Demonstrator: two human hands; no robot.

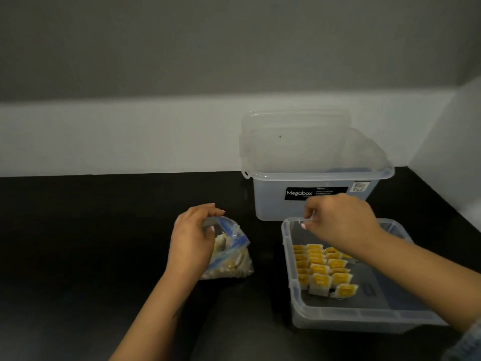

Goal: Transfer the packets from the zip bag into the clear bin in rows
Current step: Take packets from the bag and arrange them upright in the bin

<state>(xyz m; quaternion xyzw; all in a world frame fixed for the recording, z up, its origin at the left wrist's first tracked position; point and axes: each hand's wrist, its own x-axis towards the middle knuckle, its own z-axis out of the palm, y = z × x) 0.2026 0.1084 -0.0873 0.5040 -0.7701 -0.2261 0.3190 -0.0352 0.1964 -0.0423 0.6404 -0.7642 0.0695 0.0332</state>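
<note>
Packets: yellow-and-white, sitting in the clear bin in overlapping rows, three rows visible, filling the left part of the floor. The right part of the bin floor is bare. The far ends of the rows are hidden under your right forearm.

More packets are in the zip bag, which sits on the black counter just left of the bin, not touching it. The bag is clear with a blue zip strip, its mouth open and facing up, and the contents are bunched at the bottom.

Your right hand is over the far left corner of the bin, fingers curled, with the thumb and fingertips pinching something small and pale, which looks like one packet. It's blurred, so I can't confirm which way it's turned. The hand is above the bin's far rim, not down on the rows.

Your left hand is on the left side of the bag, fingers curled around the open mouth, with the thumb on the near edge of the zip strip. It's gripping the bag, holding the mouth open.

Behind the bin is a taller clear box with a black "Megabox" label, standing upright against the white wall. Its lid stands tilted at the back of it. The box is just behind the bin, with a narrow gap between them.
</note>
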